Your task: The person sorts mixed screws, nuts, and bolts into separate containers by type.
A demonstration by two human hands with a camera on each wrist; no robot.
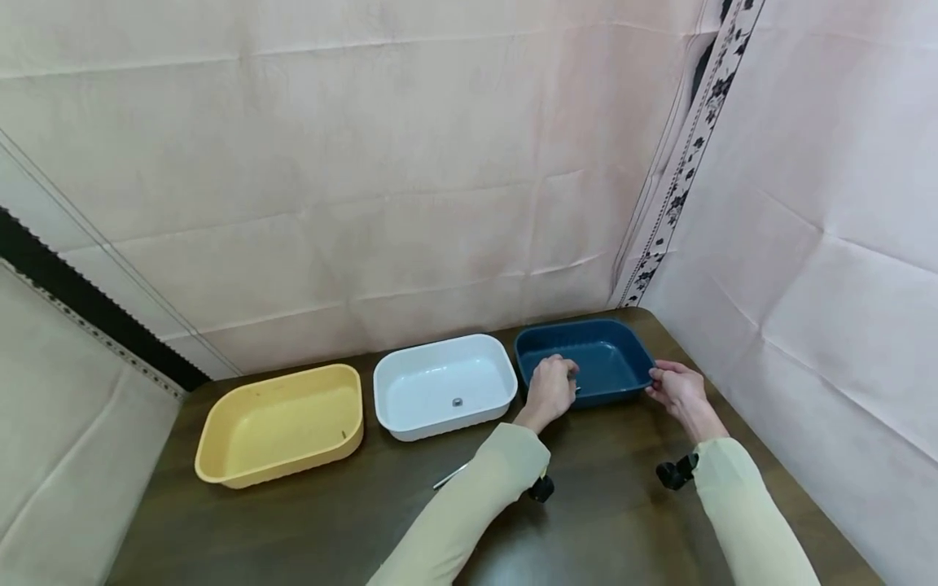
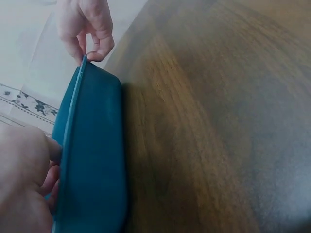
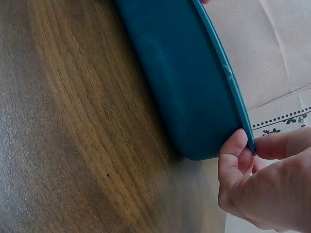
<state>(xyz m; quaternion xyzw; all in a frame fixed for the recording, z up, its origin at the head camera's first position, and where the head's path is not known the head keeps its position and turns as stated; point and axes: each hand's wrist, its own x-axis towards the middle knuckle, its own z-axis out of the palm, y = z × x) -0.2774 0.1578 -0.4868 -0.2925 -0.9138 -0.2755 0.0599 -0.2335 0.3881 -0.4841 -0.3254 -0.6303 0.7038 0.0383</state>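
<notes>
The blue plastic tray (image 1: 604, 358) stands at the table's right end. My right hand (image 1: 680, 389) pinches its right rim between thumb and fingers, also plain in the right wrist view. My left hand (image 1: 551, 389) reaches over the tray's front rim near its left end, with bent fingers inside. A tiny shiny piece (image 1: 577, 390) shows just below those fingers; whether they hold it cannot be made out. In the left wrist view the rim partly hides the left fingers (image 2: 52, 177).
Left of the blue tray stand a white tray (image 1: 418, 366) with a small metal nut-like piece (image 1: 458, 402), and a yellow tray (image 1: 249, 407) with a small dark piece (image 1: 344, 435). A thin silver rod (image 1: 449, 477) lies partly under the left sleeve. Cloth walls (image 1: 366, 163) enclose the table.
</notes>
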